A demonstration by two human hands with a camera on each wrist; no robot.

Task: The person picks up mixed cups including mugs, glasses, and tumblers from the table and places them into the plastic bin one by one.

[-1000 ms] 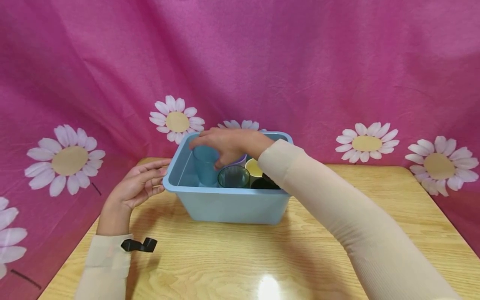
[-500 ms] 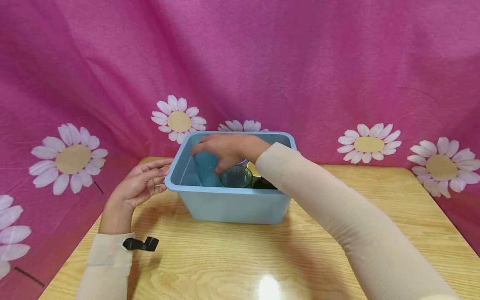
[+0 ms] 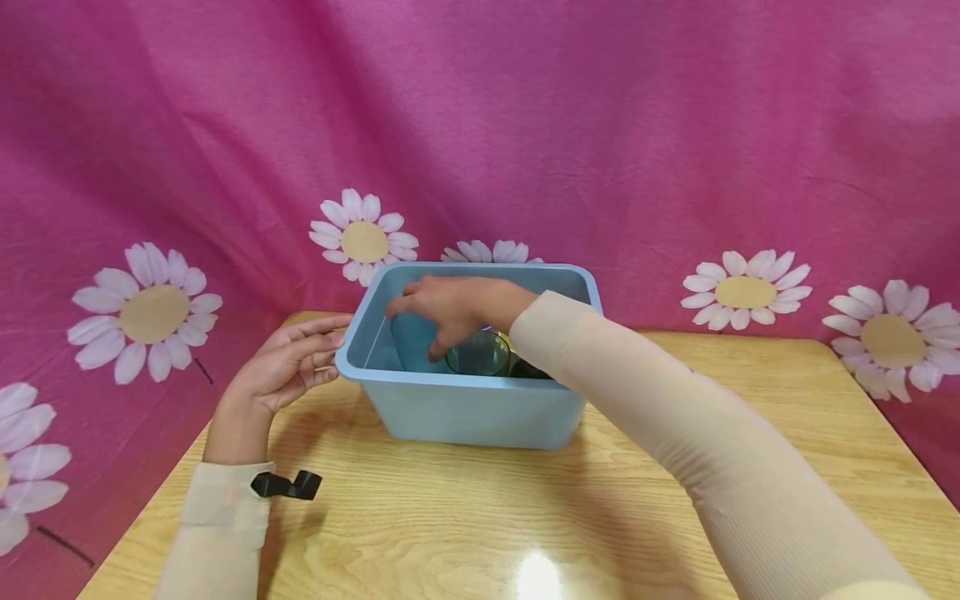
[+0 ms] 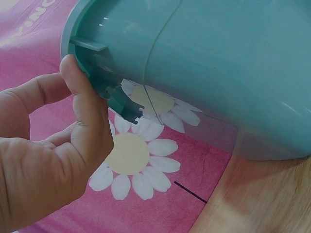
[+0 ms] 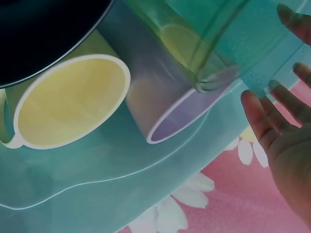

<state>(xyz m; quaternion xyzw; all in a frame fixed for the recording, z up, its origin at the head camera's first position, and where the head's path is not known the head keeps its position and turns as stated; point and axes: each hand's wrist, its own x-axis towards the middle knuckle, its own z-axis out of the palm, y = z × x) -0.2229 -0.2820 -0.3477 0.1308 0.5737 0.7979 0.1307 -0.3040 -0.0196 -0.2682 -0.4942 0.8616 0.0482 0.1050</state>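
Note:
My right hand (image 3: 456, 308) reaches into a light blue plastic tub (image 3: 472, 408) and grips a clear blue drinking glass (image 3: 415, 337) at the tub's left end. In the right wrist view the thumb and fingertips (image 5: 250, 99) spread round the blue glass (image 5: 265, 68). A green-tinted glass (image 3: 478, 354) stands right beside it. My left hand (image 3: 292, 362) is at the tub's left rim, with relaxed fingers touching it from outside. The left wrist view shows the thumb (image 4: 73, 73) against the rim's underside.
In the tub, a yellow mug (image 5: 73, 102), a purple cup (image 5: 189, 116) and a black vessel (image 5: 48, 34) stand close together near the glasses. The tub sits on a wooden table (image 3: 420, 517). A pink flowered cloth (image 3: 637, 167) hangs behind and at the sides.
My right hand has lowered slightly into the tub with the blue glass. The left hand stays at the rim. The whole head view has shifted a little.

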